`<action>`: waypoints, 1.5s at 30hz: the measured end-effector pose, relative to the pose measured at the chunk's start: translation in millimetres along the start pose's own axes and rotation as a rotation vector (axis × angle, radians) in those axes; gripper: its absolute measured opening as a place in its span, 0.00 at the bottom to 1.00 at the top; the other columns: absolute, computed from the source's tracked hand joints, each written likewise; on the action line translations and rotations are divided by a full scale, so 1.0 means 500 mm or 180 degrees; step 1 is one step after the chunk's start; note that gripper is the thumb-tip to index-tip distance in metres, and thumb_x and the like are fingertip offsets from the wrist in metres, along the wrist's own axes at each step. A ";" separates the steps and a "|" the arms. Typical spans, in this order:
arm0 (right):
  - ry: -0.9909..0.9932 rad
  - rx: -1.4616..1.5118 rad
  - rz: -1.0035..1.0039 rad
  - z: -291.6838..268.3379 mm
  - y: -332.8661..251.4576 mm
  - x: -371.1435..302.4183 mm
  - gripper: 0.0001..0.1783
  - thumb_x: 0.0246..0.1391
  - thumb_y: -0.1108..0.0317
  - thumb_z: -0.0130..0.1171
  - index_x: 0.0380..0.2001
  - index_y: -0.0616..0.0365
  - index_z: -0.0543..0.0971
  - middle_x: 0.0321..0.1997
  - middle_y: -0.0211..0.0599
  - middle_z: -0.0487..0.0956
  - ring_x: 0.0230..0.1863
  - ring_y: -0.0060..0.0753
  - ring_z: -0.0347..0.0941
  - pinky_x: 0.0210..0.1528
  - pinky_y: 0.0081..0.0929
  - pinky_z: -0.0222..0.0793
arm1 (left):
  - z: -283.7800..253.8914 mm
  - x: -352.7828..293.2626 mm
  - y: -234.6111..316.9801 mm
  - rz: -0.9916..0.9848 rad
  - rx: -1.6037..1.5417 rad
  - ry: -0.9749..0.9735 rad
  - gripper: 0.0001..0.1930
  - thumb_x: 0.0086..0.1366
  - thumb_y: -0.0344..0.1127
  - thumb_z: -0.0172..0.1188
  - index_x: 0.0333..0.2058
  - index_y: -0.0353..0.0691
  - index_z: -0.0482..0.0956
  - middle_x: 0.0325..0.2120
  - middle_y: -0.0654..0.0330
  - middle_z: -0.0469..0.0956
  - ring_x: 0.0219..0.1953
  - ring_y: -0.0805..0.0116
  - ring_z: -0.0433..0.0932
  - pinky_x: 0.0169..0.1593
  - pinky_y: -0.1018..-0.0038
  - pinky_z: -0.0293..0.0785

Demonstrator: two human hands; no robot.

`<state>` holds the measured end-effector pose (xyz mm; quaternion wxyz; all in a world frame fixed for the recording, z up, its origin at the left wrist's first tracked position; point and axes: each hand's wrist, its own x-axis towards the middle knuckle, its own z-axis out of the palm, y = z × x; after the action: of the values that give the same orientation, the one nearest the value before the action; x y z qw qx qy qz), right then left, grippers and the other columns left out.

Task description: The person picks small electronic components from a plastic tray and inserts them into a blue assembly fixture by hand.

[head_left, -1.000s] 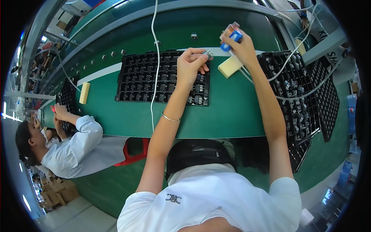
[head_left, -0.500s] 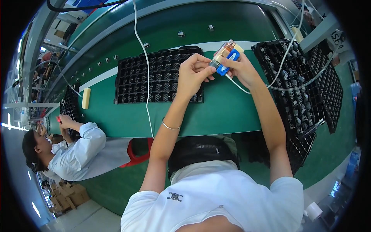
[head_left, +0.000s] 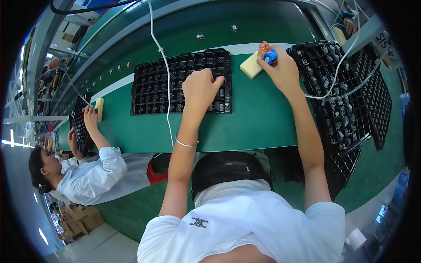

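My left hand (head_left: 199, 90) is over the right part of a black compartment tray (head_left: 151, 83). Its fingers curl downward, the thumb sticks out to the right, and what they hold, if anything, is hidden. A few small parts (head_left: 218, 106) sit in the tray's right-hand cells. My right hand (head_left: 280, 70) grips a blue and clear-orange handheld tool (head_left: 268, 53), whose exact kind I cannot make out. The tool is beside a pale yellow foam block (head_left: 251, 66) on the green table (head_left: 254, 118).
A white cord (head_left: 167, 87) hangs across the tray. To the right, another black tray (head_left: 333, 96) holds many small parts, with a clear hose (head_left: 346, 95) over it. Small parts lie spaced along the green belt (head_left: 180, 35). A co-worker (head_left: 90, 175) works at the left.
My left hand has left the tool and moved left and down over the tray. My right hand has shifted slightly right with the tool, uncovering the foam block. The co-worker's hand has moved.
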<state>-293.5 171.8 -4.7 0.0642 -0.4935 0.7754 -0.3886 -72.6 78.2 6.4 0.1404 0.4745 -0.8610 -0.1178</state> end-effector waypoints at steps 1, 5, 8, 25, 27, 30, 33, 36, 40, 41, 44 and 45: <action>0.0186 -0.0123 -0.0137 0.003 -0.003 -0.002 0.24 0.47 0.52 0.66 0.42 0.57 0.77 0.26 0.42 0.78 0.27 0.36 0.77 0.33 0.30 0.72 | 0.001 0.002 -0.002 0.0047 0.0217 -0.0084 0.18 0.54 0.48 0.66 0.21 0.37 0.79 0.19 0.54 0.79 0.27 0.54 0.79 0.32 0.63 0.75; 0.0221 -0.0096 -0.0152 0.005 -0.009 -0.006 0.23 0.48 0.52 0.66 0.41 0.57 0.78 0.28 0.41 0.80 0.28 0.38 0.78 0.33 0.32 0.72 | -0.007 0.004 -0.012 0.0053 0.0086 -0.0293 0.14 0.54 0.44 0.66 0.23 0.38 0.82 0.21 0.55 0.80 0.29 0.54 0.80 0.34 0.63 0.76; 0.0242 -0.0155 -0.0163 0.010 -0.002 -0.005 0.22 0.48 0.52 0.66 0.40 0.56 0.78 0.28 0.40 0.80 0.28 0.38 0.78 0.33 0.33 0.73 | 0.005 -0.004 -0.005 -0.0031 -0.0070 -0.0143 0.11 0.54 0.41 0.66 0.24 0.38 0.82 0.22 0.55 0.80 0.29 0.55 0.80 0.34 0.63 0.76; 0.0287 -0.0136 -0.0163 0.016 0.005 -0.004 0.24 0.46 0.54 0.67 0.42 0.58 0.78 0.33 0.41 0.80 0.30 0.40 0.78 0.35 0.32 0.73 | -0.032 0.034 0.016 0.0046 -0.1531 0.0164 0.07 0.50 0.32 0.64 0.23 0.34 0.80 0.17 0.57 0.78 0.21 0.66 0.79 0.30 0.72 0.75; 0.0393 0.0048 -0.0240 0.021 -0.004 -0.001 0.23 0.46 0.54 0.66 0.42 0.57 0.78 0.31 0.41 0.80 0.29 0.39 0.78 0.34 0.32 0.73 | -0.036 0.049 0.012 0.0059 -0.2442 -0.0144 0.07 0.53 0.30 0.64 0.25 0.31 0.79 0.19 0.58 0.80 0.22 0.72 0.81 0.26 0.78 0.75; 0.0462 0.0120 -0.0249 0.035 0.024 0.032 0.22 0.45 0.55 0.66 0.40 0.57 0.78 0.27 0.40 0.80 0.27 0.38 0.78 0.34 0.31 0.72 | -0.028 0.071 0.022 -0.0262 -0.3871 -0.0855 0.07 0.57 0.29 0.62 0.29 0.29 0.79 0.24 0.54 0.81 0.24 0.68 0.83 0.25 0.80 0.77; 0.0448 0.0129 -0.0131 0.045 0.062 0.110 0.21 0.43 0.55 0.65 0.38 0.57 0.79 0.23 0.39 0.79 0.26 0.38 0.78 0.33 0.31 0.71 | 0.009 0.082 0.011 -0.0241 -0.4834 -0.1371 0.04 0.63 0.27 0.56 0.34 0.31 0.76 0.33 0.43 0.82 0.28 0.58 0.85 0.27 0.78 0.83; 0.0455 0.0183 -0.0118 0.058 0.076 0.194 0.21 0.42 0.53 0.64 0.36 0.58 0.79 0.24 0.42 0.80 0.27 0.42 0.79 0.35 0.33 0.72 | 0.036 0.078 -0.008 -0.0206 -0.6095 -0.1899 0.03 0.66 0.26 0.53 0.36 0.34 0.74 0.36 0.37 0.80 0.31 0.53 0.85 0.29 0.75 0.85; 0.0527 -0.0157 -0.0116 0.096 0.118 0.279 0.26 0.43 0.51 0.65 0.42 0.56 0.81 0.32 0.49 0.82 0.34 0.49 0.80 0.40 0.39 0.73 | 0.037 0.073 -0.001 0.0050 -0.6395 -0.1957 0.10 0.68 0.32 0.52 0.41 0.31 0.74 0.34 0.46 0.79 0.28 0.58 0.84 0.29 0.74 0.84; 0.0611 -0.0377 -0.0115 0.107 0.127 0.291 0.27 0.43 0.50 0.65 0.44 0.56 0.80 0.34 0.49 0.82 0.36 0.50 0.80 0.42 0.40 0.74 | 0.035 0.072 0.001 0.0099 -0.6354 -0.1916 0.12 0.69 0.35 0.51 0.43 0.31 0.74 0.32 0.51 0.78 0.27 0.61 0.83 0.29 0.75 0.83; 0.0559 -0.0689 -0.0097 0.125 0.133 0.301 0.31 0.43 0.47 0.66 0.48 0.56 0.79 0.38 0.50 0.82 0.42 0.52 0.79 0.45 0.43 0.74 | 0.042 0.073 -0.011 -0.0033 -0.6346 -0.1840 0.16 0.70 0.39 0.50 0.45 0.30 0.74 0.30 0.57 0.75 0.25 0.65 0.79 0.27 0.75 0.79; 0.0579 -0.0720 -0.0151 0.127 0.134 0.301 0.31 0.44 0.48 0.66 0.47 0.57 0.79 0.38 0.50 0.82 0.41 0.53 0.79 0.45 0.43 0.74 | 0.045 0.074 -0.014 -0.0158 -0.6313 -0.1741 0.15 0.70 0.41 0.50 0.43 0.32 0.75 0.27 0.59 0.74 0.24 0.68 0.77 0.26 0.76 0.75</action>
<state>-386.6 29.0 -50.3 -0.0716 -0.4785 0.8050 -0.3433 -93.9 44.6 -11.9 0.2657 0.1197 -0.3689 -0.8826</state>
